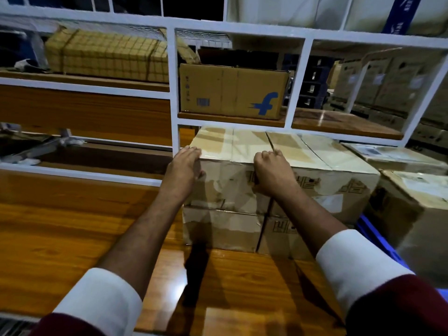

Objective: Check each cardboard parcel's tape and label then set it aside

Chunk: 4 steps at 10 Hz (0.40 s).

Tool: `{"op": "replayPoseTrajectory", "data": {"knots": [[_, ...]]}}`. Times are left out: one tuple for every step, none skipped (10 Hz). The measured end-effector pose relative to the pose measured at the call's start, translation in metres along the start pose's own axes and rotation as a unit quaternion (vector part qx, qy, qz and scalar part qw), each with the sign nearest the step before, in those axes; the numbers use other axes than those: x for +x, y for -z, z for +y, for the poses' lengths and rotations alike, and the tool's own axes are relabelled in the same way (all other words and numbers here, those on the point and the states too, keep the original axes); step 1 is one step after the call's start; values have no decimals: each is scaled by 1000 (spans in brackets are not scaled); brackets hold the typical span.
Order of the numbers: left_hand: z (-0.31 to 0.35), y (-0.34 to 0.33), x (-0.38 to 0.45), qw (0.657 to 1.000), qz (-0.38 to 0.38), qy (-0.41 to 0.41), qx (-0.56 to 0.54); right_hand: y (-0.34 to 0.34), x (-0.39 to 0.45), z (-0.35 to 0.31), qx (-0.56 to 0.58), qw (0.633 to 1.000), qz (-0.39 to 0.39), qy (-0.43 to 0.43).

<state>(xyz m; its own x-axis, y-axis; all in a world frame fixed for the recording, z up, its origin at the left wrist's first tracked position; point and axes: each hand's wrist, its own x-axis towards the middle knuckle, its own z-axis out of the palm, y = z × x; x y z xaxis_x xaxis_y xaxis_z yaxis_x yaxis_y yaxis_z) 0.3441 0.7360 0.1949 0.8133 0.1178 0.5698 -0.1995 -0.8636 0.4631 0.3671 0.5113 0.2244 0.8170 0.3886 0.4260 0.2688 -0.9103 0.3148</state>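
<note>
2 hands grip the parcel's near top edge.

A white metal shelving frame rises behind a glossy orange-brown wooden table, its shelf boards the same wood (dimly lit, with glare on the tabletop).

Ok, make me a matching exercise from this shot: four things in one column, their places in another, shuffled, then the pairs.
Things:
1. left hand
2. right hand
3. box with blue f logo
4. strapped bundle

Places:
A. upper shelf, far left
B. near edge of the top parcel, at the middle seam
C. shelf cubby above the stack
D. left corner of the top parcel

Pairs: 1-D, 2-B, 3-C, 4-A
</note>
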Motion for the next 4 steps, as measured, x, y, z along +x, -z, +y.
{"op": "replayPoseTrajectory", "data": {"knots": [[-1, -4, -2, 1000, 1, -9, 10, -10, -4, 0, 14, 1000, 24, -6], [5, 1, -3, 998, -20, -12, 51, -10, -4, 1, 35, 999, 10, -12], [10, 8, -8, 992, -61, -21, 104, -3, -12, 5, 50, 999, -4, -5], [20, 17, -25, 986, -44, -54, 150, 12, -34, 2, 52, 998, -4, -17]]}}
